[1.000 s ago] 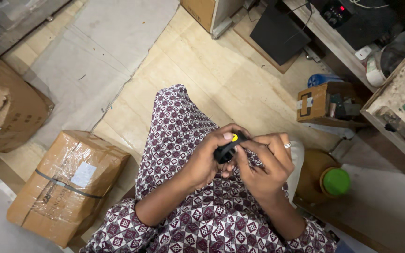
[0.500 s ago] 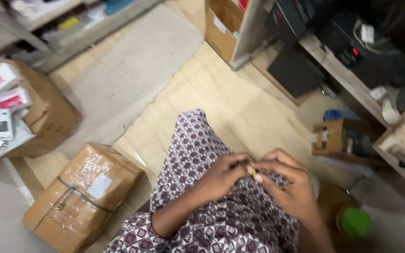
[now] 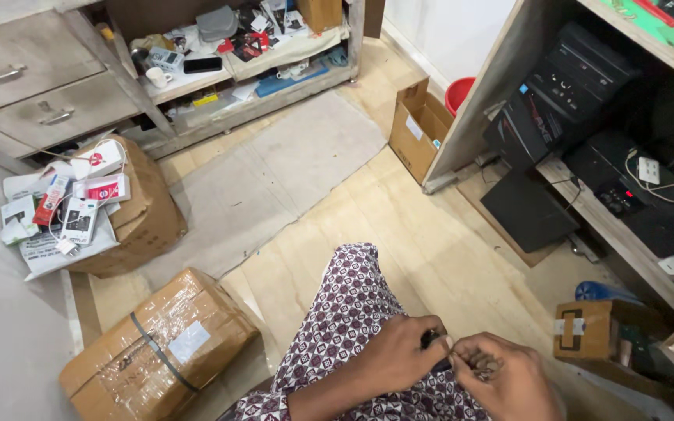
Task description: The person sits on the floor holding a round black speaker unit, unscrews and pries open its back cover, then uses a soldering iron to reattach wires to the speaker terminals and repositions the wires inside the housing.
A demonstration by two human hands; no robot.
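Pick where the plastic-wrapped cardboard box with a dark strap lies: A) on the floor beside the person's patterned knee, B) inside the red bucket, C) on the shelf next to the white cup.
A: the wrapped box lies on the floor, left of the patterned knee.

Both hands together (fingers pinched)

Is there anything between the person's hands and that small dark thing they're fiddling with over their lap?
Nothing visible does. The left hand and the right hand meet over the patterned lap, and the small dark object sits pinched right between their fingertips. The taped cardboard box lies off to the side on the floor.
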